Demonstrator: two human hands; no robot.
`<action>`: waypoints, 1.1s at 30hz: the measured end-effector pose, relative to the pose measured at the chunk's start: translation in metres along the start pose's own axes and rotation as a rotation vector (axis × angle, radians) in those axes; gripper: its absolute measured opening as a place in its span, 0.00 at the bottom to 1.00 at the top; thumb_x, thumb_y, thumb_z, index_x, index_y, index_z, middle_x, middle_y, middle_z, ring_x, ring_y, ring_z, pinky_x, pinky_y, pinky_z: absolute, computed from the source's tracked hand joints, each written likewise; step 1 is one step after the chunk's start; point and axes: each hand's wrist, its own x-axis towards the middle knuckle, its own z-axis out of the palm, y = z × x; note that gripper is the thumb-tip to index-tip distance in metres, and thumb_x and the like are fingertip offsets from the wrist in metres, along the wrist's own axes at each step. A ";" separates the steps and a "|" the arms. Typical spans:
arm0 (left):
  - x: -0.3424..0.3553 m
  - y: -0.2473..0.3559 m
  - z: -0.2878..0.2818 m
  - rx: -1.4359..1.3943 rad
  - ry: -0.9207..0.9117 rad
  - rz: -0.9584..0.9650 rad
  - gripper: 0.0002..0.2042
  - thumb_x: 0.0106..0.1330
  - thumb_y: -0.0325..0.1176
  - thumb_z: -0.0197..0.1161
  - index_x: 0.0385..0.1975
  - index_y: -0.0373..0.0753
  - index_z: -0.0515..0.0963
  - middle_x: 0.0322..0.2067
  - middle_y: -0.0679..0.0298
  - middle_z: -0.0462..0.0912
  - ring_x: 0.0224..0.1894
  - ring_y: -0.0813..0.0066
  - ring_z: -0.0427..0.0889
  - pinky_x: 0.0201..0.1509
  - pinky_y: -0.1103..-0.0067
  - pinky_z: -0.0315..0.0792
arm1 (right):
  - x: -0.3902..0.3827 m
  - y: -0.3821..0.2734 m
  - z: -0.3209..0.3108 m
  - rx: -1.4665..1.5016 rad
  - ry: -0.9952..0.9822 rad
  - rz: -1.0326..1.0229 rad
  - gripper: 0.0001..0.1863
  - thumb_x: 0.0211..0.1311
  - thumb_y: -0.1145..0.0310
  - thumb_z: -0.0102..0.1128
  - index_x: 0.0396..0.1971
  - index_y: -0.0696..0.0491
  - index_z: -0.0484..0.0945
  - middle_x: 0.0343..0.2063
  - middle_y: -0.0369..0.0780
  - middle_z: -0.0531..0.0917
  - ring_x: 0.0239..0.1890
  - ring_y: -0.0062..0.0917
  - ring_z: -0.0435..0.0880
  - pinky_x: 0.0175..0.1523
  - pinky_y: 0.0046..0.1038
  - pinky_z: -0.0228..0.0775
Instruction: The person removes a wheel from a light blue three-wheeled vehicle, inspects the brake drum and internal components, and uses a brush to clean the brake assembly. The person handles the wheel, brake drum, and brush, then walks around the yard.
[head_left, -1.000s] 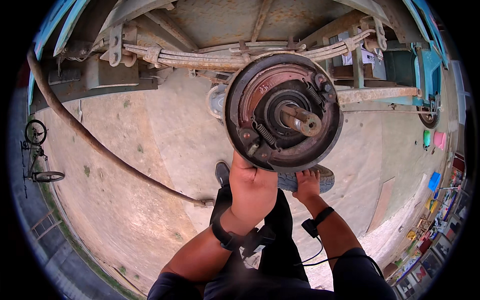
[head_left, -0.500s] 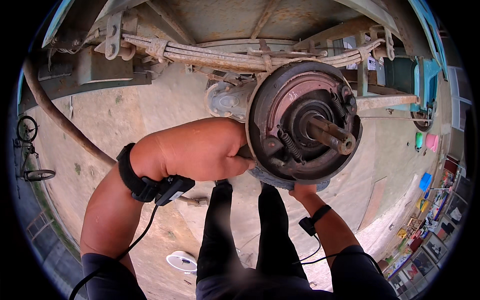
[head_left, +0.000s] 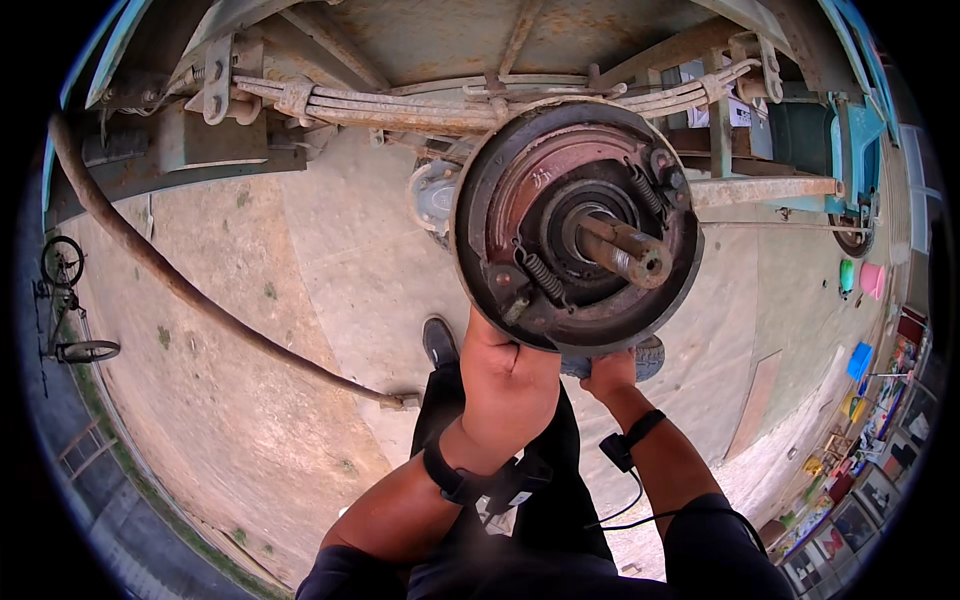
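Note:
A round drum brake assembly (head_left: 490,215) faces me with its drum off, showing curved brake shoes, a lower coil spring (head_left: 543,277) and an upper coil spring (head_left: 646,190). From its hub a greasy axle shaft (head_left: 625,250) sticks out toward me. My left hand (head_left: 510,380) reaches up to the lower left rim, its fingers hidden behind the plate. Just right of it, my right hand (head_left: 610,372) is under the bottom edge, its fingers also out of sight. A dark ribbed edge, possibly a tyre (head_left: 650,358), shows beside the right hand.
A rusty leaf spring (head_left: 400,110) crosses above, under the vehicle body. Behind the brake hangs a grey axle housing (head_left: 433,195). A long curved pole (head_left: 200,280) slants down at left. A bicycle (head_left: 70,300) stands far left; a pink bucket (head_left: 872,281) is far right.
My left hand has moved from the brake's left side down to its lower rim, the arm swinging inward. The brake appears shifted left and up in view. The right hand stays underneath.

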 end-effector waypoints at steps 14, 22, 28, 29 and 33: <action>0.090 0.109 -0.070 0.779 -0.983 -0.069 0.15 0.64 0.26 0.60 0.51 0.34 0.76 0.40 0.48 0.83 0.44 0.55 0.84 0.51 0.72 0.75 | -0.002 0.008 0.017 0.027 0.095 -0.072 0.45 0.42 0.50 0.75 0.66 0.40 0.70 0.65 0.39 0.73 0.70 0.43 0.62 0.77 0.53 0.39; 0.130 0.138 -0.062 1.063 -1.142 -0.298 0.13 0.64 0.23 0.63 0.49 0.34 0.80 0.39 0.61 0.86 0.40 0.75 0.81 0.48 0.76 0.75 | -0.001 0.009 0.024 0.021 0.098 -0.079 0.40 0.42 0.49 0.74 0.60 0.43 0.77 0.62 0.39 0.76 0.67 0.41 0.66 0.77 0.54 0.41; 0.054 0.072 -0.061 0.439 -0.713 -0.134 0.25 0.66 0.20 0.61 0.63 0.37 0.68 0.51 0.63 0.81 0.52 0.79 0.77 0.58 0.78 0.72 | -0.001 0.016 0.026 -0.018 0.064 -0.065 0.40 0.41 0.48 0.75 0.58 0.47 0.78 0.58 0.42 0.77 0.66 0.42 0.66 0.77 0.53 0.41; 0.019 0.042 -0.044 0.332 -0.371 -0.004 0.25 0.68 0.20 0.60 0.65 0.35 0.65 0.53 0.64 0.79 0.53 0.78 0.77 0.59 0.78 0.71 | 0.002 0.010 0.022 -0.003 0.059 -0.085 0.41 0.40 0.49 0.76 0.59 0.46 0.77 0.59 0.42 0.76 0.66 0.42 0.66 0.77 0.53 0.41; 0.000 -0.003 0.002 -0.164 -0.005 0.034 0.19 0.72 0.22 0.58 0.61 0.33 0.66 0.54 0.63 0.78 0.55 0.80 0.75 0.60 0.79 0.70 | 0.002 0.014 0.014 0.061 0.065 -0.064 0.43 0.38 0.53 0.78 0.60 0.46 0.75 0.62 0.42 0.72 0.67 0.41 0.66 0.76 0.55 0.43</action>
